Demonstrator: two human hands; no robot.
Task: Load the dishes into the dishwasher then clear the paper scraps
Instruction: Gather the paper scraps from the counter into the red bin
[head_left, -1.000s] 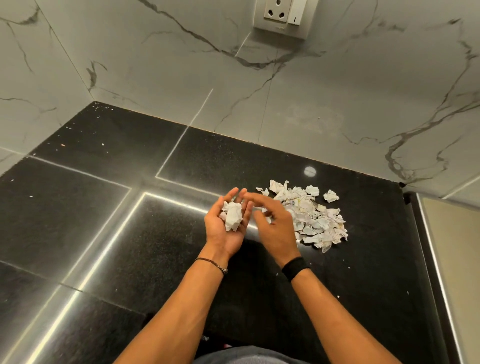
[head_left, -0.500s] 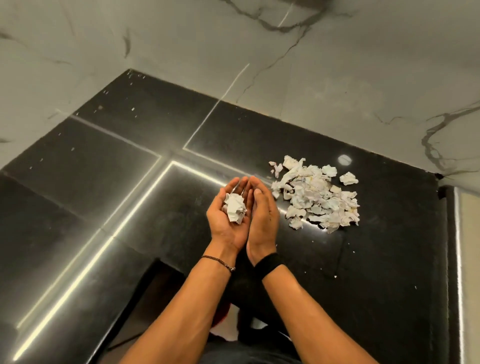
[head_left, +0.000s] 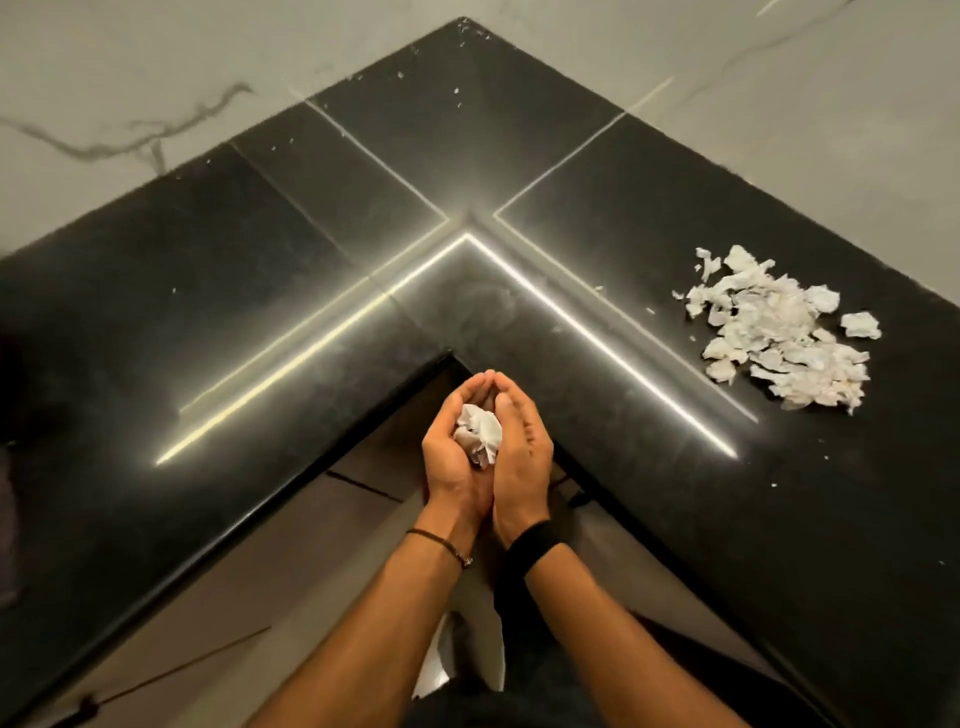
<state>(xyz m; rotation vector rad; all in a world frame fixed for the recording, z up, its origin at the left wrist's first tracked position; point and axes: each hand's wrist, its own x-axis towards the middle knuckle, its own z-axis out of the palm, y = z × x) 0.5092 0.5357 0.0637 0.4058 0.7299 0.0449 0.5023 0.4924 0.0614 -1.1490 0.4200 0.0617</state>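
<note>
Below frame centre, your left hand (head_left: 453, 457) and right hand (head_left: 521, 453) cupped light, crushable white crumpled paper scraps (head_left: 479, 432); scoop the pile (head_left: 779, 332) from underneath.

A thin dark bracelet (head_left: 440, 543) is worn on the left wrist, a wide black band (head_left: 532, 550) on the right; both forearms are left uncovered.

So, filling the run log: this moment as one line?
phase: clearing scraps | hands: cupped around paper wad | position: off counter edge | paper pile: on counter
</note>
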